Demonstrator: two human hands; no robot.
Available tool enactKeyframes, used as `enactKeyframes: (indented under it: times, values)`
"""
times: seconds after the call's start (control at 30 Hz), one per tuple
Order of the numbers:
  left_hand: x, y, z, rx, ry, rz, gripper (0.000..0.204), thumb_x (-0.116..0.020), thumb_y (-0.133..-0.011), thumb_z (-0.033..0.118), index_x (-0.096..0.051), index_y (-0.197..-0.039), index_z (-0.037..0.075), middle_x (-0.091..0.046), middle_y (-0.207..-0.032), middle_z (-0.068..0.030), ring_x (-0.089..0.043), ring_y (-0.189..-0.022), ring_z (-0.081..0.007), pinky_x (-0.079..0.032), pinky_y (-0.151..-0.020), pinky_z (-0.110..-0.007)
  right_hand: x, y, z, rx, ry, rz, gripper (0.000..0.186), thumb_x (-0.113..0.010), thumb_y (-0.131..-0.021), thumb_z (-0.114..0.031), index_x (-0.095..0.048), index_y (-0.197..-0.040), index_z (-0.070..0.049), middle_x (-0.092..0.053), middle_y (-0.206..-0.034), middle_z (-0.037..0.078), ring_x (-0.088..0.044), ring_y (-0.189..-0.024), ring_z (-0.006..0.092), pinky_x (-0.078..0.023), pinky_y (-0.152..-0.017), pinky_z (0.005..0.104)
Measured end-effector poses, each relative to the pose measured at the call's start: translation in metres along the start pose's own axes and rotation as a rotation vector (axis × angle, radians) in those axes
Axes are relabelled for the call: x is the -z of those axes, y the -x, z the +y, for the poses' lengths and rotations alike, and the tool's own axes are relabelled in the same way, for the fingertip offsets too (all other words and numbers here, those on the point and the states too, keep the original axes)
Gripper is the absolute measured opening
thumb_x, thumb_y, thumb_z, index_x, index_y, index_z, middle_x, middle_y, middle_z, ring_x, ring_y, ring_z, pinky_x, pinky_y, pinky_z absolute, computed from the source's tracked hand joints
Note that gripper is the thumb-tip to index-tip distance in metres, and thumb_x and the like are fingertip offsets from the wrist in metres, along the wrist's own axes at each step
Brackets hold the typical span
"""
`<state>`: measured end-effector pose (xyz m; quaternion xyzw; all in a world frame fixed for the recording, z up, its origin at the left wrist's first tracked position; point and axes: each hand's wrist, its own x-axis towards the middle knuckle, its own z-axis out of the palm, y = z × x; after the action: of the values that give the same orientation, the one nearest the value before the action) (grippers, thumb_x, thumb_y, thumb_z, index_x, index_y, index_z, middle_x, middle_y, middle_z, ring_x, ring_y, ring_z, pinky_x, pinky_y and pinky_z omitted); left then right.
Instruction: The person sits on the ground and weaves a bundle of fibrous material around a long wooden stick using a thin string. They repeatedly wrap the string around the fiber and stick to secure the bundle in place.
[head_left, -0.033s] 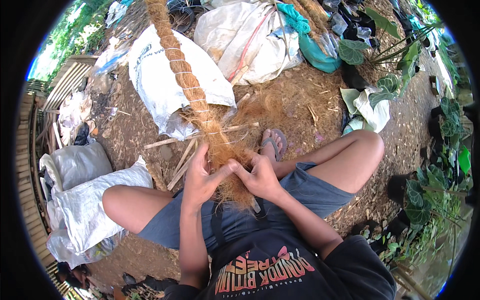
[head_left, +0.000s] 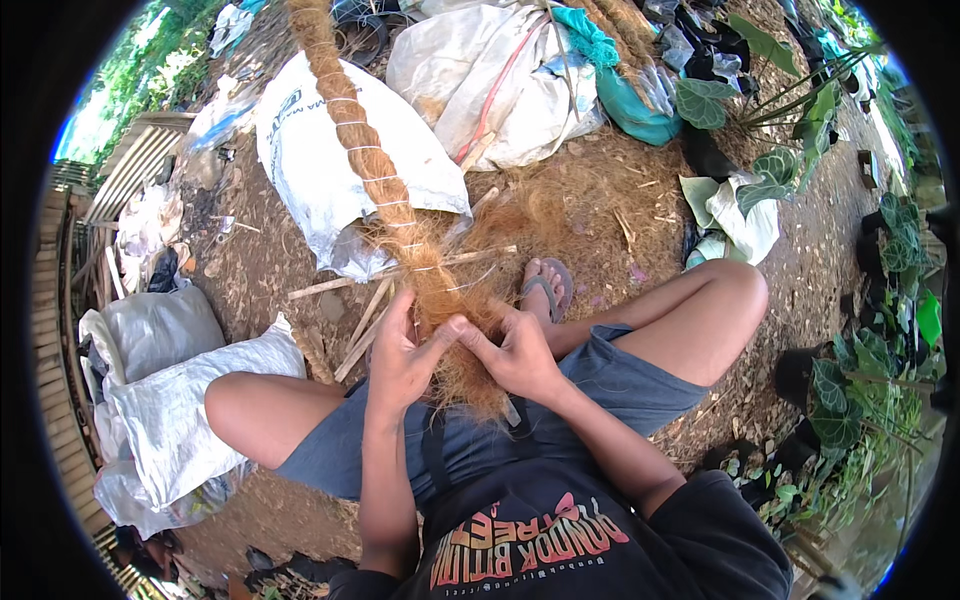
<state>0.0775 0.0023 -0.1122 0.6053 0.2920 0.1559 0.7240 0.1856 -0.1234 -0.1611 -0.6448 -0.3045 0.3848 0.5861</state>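
A long pole (head_left: 378, 165) wrapped in brown coconut fibre runs from the top of the view down to my lap, with pale string wound round it at intervals. My left hand (head_left: 405, 355) grips the loose, shaggy near end from the left. From the right, my right hand (head_left: 515, 355) closes on the same fibre, and the two thumbs meet on top. Most of the fingers are hidden behind the fibre. Frayed fibre hangs below my hands over my dark shorts, where a small pale tip of the core shows. A thin strand of string (head_left: 485, 275) sticks out beside the pole.
A white sack (head_left: 330, 150) lies open under the pole, with fibre at its mouth. Loose fibre (head_left: 560, 205) and sticks (head_left: 330, 285) lie on the soil ahead. Stuffed sacks (head_left: 190, 400) stand at left, more sacks (head_left: 480, 70) at the back. Leafy plants (head_left: 835, 410) line the right.
The pole has shifted very slightly to the left. Both hands stay at nearly the same place, thumbs still together on the fibre.
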Motion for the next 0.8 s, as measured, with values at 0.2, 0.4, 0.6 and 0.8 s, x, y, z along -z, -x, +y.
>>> enactKeyframes:
  times: [0.2, 0.4, 0.6, 0.8]
  values:
    - [-0.007, -0.001, -0.011, 0.025, 0.022, 0.205, 0.033, -0.071, -0.098, 0.010, -0.060, -0.125, -0.004, -0.069, -0.112, -0.0087, -0.063, -0.101, -0.0138, -0.049, -0.092, -0.029, -0.010, -0.005, -0.007, 0.046, -0.053, 0.081, 0.038, -0.073, -0.097, -0.024, -0.066, -0.120, 0.005, -0.075, -0.097, 0.022, -0.075, -0.088, 0.0274, -0.055, -0.079, 0.0366]
    - [0.011, -0.007, -0.005, -0.036, -0.018, 0.301, 0.035, -0.070, -0.096, 0.008, -0.060, -0.128, -0.003, -0.069, -0.115, -0.0089, -0.062, -0.104, -0.0147, -0.047, -0.094, -0.029, 0.037, -0.028, -0.013, 0.148, 0.192, -0.362, 0.057, -0.078, -0.092, -0.033, -0.060, -0.133, 0.002, -0.072, -0.115, 0.017, -0.068, -0.105, 0.0251, -0.053, -0.093, 0.0378]
    - [0.019, -0.001, 0.002, -0.105, -0.033, 0.308, 0.035, -0.070, -0.096, 0.005, -0.060, -0.129, -0.003, -0.068, -0.116, -0.0077, -0.061, -0.103, -0.0141, -0.047, -0.094, -0.029, 0.146, -0.122, 0.037, -0.217, 0.493, -0.214, 0.069, -0.078, -0.089, -0.039, -0.054, -0.144, -0.004, -0.072, -0.116, 0.020, -0.068, -0.110, 0.0319, -0.053, -0.095, 0.0414]
    - [0.019, 0.008, -0.008, 0.011, -0.207, 0.358, 0.034, -0.070, -0.095, 0.004, -0.062, -0.126, -0.003, -0.068, -0.109, -0.0054, -0.061, -0.098, -0.0128, -0.047, -0.090, -0.028, 0.138, -0.175, 0.140, -0.564, 1.187, 0.048, 0.097, -0.082, -0.081, -0.034, -0.027, -0.160, -0.021, -0.038, -0.157, 0.022, -0.056, -0.131, 0.0404, -0.052, -0.103, 0.0465]
